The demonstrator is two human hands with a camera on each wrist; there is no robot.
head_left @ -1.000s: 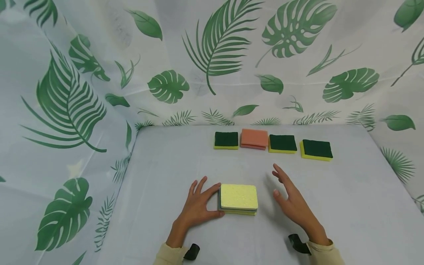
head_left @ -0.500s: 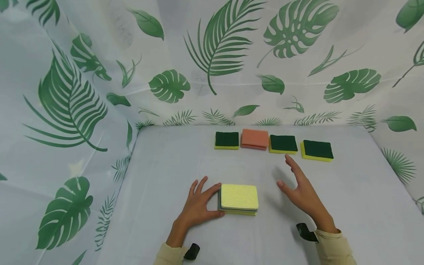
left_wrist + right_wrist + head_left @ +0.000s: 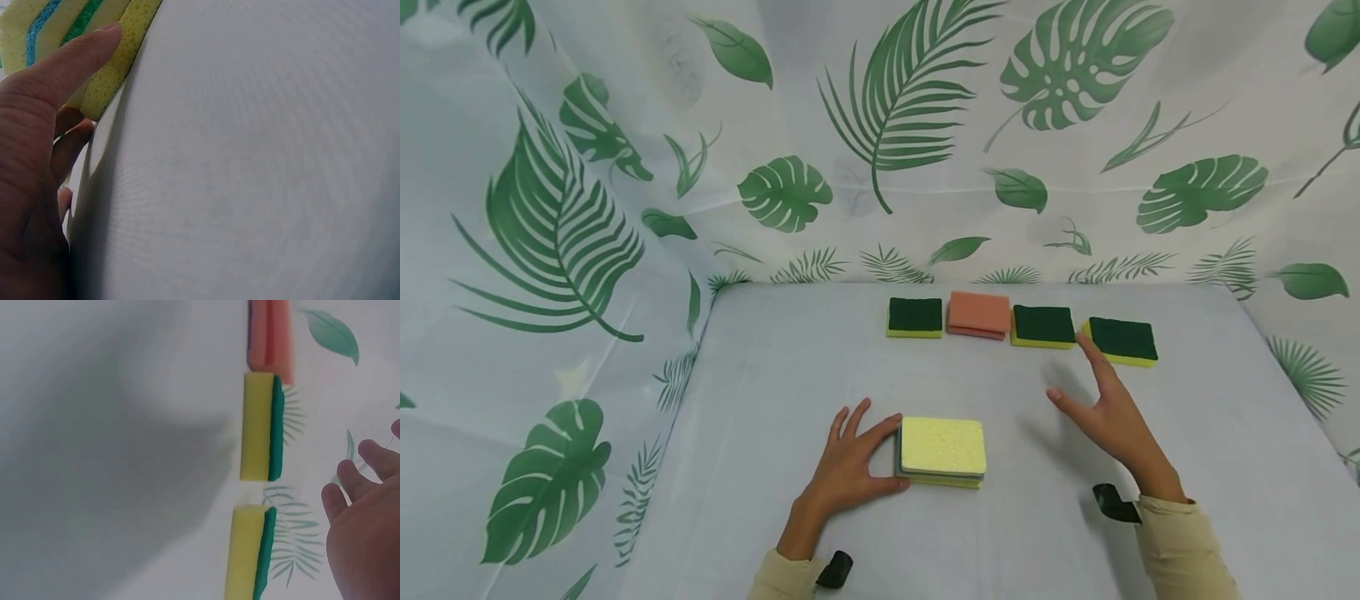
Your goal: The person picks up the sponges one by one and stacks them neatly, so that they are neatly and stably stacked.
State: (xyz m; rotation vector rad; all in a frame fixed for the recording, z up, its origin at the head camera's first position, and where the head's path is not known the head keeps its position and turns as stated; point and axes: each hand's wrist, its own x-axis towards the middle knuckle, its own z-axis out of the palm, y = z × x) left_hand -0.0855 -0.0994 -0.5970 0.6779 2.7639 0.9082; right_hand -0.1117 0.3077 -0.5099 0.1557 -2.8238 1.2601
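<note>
A stack of sponges, pale yellow on top, lies at the middle front in the head view. My left hand grips its left end, thumb at the near corner and index finger at the far one. Yellow, blue and green layers of the stack show beside the thumb in the left wrist view. My right hand hovers with fingers spread and nothing in them. Its index fingertip overlaps the gap between two green-and-yellow scrub sponges, the right-hand one and its left neighbour.
Farther left in the back row are an orange sponge pair, one piece over another, and another green-and-yellow scrub sponge. A white cloth covers the table. Leaf-printed curtains rise behind it and at both sides.
My right hand has moved right and away from me, from beside the stack toward the right end of the back row. My left hand and the stack have stayed put.
</note>
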